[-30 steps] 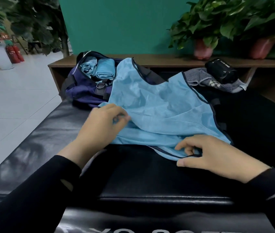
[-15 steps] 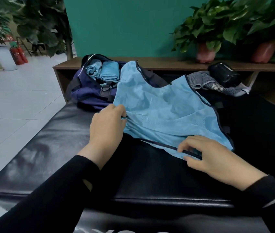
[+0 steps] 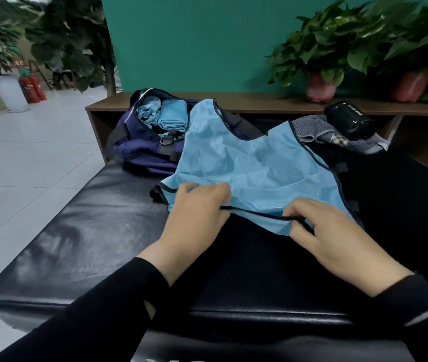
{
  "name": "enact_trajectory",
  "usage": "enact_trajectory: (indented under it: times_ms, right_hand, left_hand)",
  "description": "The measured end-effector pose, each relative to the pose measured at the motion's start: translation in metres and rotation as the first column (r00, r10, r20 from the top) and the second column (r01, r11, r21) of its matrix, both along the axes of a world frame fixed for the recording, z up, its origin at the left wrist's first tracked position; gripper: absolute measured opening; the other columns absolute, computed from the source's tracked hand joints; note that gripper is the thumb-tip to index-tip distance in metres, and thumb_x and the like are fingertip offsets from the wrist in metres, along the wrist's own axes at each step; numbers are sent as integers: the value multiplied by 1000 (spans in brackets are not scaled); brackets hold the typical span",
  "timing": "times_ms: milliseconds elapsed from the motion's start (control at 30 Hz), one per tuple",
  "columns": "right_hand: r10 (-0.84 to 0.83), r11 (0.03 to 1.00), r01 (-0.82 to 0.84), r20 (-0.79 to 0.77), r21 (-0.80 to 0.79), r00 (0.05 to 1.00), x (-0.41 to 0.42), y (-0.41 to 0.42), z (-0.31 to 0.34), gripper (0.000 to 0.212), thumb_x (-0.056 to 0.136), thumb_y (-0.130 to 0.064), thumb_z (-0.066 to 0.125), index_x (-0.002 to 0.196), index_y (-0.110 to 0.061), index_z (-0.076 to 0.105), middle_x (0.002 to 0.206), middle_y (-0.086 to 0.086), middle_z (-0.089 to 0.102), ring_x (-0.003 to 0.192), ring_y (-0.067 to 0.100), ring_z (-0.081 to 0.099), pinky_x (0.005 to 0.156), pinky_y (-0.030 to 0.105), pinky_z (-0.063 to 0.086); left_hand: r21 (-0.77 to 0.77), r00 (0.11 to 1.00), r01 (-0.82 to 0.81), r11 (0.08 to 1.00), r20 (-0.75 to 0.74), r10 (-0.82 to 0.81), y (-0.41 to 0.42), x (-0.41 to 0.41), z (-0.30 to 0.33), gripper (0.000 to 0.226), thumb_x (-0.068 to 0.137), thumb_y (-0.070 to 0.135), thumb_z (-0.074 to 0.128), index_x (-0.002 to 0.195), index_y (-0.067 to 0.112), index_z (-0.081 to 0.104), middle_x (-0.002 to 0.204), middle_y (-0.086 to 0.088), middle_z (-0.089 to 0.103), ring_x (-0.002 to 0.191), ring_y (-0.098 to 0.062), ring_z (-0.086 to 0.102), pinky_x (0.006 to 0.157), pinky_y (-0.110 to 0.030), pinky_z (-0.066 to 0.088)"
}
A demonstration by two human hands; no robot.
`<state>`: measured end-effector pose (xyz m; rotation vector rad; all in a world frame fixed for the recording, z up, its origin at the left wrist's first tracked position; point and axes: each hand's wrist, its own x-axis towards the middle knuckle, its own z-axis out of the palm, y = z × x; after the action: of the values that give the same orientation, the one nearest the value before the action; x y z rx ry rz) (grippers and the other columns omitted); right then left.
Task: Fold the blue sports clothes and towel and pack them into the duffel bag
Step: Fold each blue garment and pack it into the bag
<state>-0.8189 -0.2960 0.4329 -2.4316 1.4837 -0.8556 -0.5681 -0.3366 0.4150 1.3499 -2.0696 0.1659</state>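
blue vest (image 3: 254,165) | hem apparently pinched: left hand (image 3: 197,212), right hand (image 3: 333,231)

White lettering on the black cylindrical case (image 3: 348,122), too blurred to read, red sign (image 3: 15,64) behind the extinguishers, markings illegible, no legible text elsewhere

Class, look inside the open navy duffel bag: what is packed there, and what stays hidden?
Inside the navy duffel bag lie two folded light-blue cloth bundles. The light-blue mesh vest covers the bag's right end, so anything there is hidden.
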Motion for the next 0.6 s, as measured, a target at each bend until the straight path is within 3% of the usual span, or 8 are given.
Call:
enact_trajectory:
  times_ms: [67,167,267,333,467,533,600]
  right_hand:
    - [-23,1000,23,-45,-11,999,-6,0,1,18,88,-20,57,89,-38,53,90,-16,56,87,8,57,77,31,49]
    - [-35,999,38,-118,27,992,-17,3,3,31,84,-15,59,87,-44,49,92,-13,51,81,11,55,72,34,50]
    - [-25,999,31,-163,35,986,-26,10,7,31,82,-15,62,85,-44,54,89,-12,53,79,10,56,73,35,50]
    - [-4,999,10,-162,36,987,-31,16,12,27,80,-16,62,80,-42,53,93,-13,53,81,11,55,72,33,49]
    - [98,980,-52,-234,193,967,-40,29,17,19,81,-19,66,78,-36,58,96,-14,59,86,12,58,76,31,49]
    - [179,931,-79,-256,357,950,-44,36,16,9,85,-32,70,85,-39,65,97,-17,64,91,9,61,82,29,50]
    - [133,921,-70,-140,383,981,-48,39,18,9,85,-47,74,92,-42,70,97,-17,69,90,9,65,83,28,51]
  left_hand:
    - [-93,996,-73,993,-65,67,1,13,9,32,73,7,73,86,24,49,82,8,60,80,-21,52,83,-33,27]
    - [-139,992,-120,983,-49,114,1,43,17,40,66,-2,68,93,23,56,91,8,60,90,-24,56,84,-35,27]
    - [-156,991,-82,984,-114,64,10,72,23,29,72,0,54,95,14,64,98,0,65,92,-27,58,82,-40,42]
    - [-158,986,-25,987,-165,-1,22,91,25,20,83,4,51,95,10,65,96,0,64,88,-21,57,82,-36,44]
    - [35,976,213,976,-47,-211,51,123,22,17,85,21,49,88,21,66,91,13,62,87,-6,61,81,-23,46]
    - [223,970,231,947,27,-243,63,134,20,15,83,31,52,87,32,66,90,16,65,90,-4,62,81,-17,45]
    - [322,970,191,927,83,-229,72,140,18,17,86,45,52,85,38,66,89,20,68,90,-1,60,83,-12,41]
